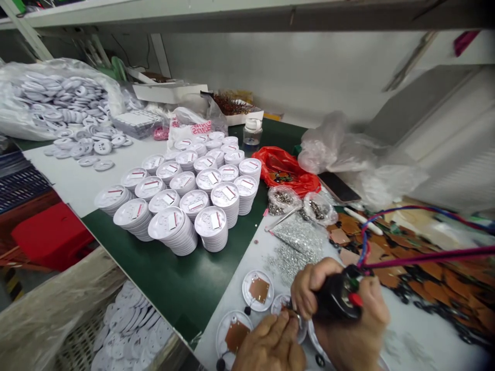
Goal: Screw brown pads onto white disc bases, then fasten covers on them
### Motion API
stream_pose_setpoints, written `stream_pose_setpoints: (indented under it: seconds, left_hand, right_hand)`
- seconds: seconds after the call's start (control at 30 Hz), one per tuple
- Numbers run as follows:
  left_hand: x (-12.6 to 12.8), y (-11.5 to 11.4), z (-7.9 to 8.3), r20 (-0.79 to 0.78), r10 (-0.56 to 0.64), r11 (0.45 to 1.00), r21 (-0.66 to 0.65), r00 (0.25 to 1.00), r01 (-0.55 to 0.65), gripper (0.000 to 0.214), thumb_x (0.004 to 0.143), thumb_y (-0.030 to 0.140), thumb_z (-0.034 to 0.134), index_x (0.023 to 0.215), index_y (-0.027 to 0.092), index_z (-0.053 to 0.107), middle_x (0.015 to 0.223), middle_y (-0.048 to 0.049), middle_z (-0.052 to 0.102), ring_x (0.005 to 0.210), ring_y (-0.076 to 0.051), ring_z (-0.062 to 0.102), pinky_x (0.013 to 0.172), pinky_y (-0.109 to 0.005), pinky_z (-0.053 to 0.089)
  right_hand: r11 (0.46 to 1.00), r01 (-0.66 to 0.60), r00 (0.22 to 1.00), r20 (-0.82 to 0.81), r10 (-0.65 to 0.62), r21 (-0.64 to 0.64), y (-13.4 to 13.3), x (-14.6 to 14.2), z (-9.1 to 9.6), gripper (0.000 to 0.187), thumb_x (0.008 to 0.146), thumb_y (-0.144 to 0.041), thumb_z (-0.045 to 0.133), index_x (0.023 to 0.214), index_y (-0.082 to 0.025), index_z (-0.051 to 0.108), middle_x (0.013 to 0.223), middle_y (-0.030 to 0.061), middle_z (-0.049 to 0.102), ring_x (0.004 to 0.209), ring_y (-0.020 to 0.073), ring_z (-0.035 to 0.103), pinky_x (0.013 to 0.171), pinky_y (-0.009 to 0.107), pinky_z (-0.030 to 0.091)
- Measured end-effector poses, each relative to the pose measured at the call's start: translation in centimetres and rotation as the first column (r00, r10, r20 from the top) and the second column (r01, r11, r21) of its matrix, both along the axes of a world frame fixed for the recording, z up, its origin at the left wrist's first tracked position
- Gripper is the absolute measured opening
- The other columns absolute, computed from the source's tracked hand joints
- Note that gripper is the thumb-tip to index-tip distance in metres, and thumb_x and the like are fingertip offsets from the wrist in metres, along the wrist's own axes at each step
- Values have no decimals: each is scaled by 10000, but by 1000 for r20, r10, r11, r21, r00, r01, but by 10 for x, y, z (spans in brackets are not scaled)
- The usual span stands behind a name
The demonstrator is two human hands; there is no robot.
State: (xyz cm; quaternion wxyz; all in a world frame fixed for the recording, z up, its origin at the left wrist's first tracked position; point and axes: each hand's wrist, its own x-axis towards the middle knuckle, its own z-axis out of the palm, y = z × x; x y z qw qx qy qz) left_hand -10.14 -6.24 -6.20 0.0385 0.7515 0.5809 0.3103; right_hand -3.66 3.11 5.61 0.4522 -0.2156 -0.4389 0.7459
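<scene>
My right hand (358,332) is wrapped round a black electric screwdriver (335,299) with a red switch, its bit pointing left and down. Fingers bent and pressed together, my left hand (270,345) lies at the screwdriver's tip, over a round white plastic housing (302,332). Whatever those fingertips pinch is hidden. Just left of the hands are two more white housings, each with a brown circuit board (259,289) inside and a small black part on a wire. A heap of small silvery screws (299,239) lies beyond the screwdriver.
Several stacks of white round housings (168,221) stand on the green mat (162,268). Brown boards (417,278) with black parts cover the right side. A red bag (288,170), a phone (339,186) and a bottle (252,135) are farther back. The screwdriver's cord (429,257) runs right.
</scene>
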Motion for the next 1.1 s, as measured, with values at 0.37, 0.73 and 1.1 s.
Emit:
stream_pose_setpoints:
  seconds: [0.37, 0.73, 1.1]
  left_hand:
    - [-6, 2, 8, 21, -8, 999, 38, 1000, 7, 212, 922, 170, 548, 1007, 259, 721, 1035, -16, 811, 944, -284, 792, 934, -434, 651]
    - [-4, 2, -3, -2, -4, 1000, 28, 1000, 4, 228, 875, 131, 569, 885, 281, 740, 963, 3, 821, 918, -280, 798, 959, -436, 646]
    - [-10, 2, 14, 53, -37, 999, 31, 998, 35, 271, 877, 198, 594, 1086, 317, 720, 1064, 19, 810, 926, -278, 787, 918, -402, 641]
  right_hand:
    - [1000, -29, 999, 37, 30, -8, -1, 3, -7, 608, 915, -752, 456, 762, -214, 696, 541, 21, 546, 508, 175, 496, 498, 306, 443]
    - [995, -83, 995, 50, 80, 48, -2, 5, -4, 558, 832, -776, 582, 779, -227, 670, 577, 8, 561, 542, 182, 511, 521, 309, 450]
    - [986, -114, 993, 59, 107, 123, -8, 4, -15, 425, 881, -652, 599, 848, -230, 630, 610, -5, 523, 535, 165, 461, 500, 299, 411]
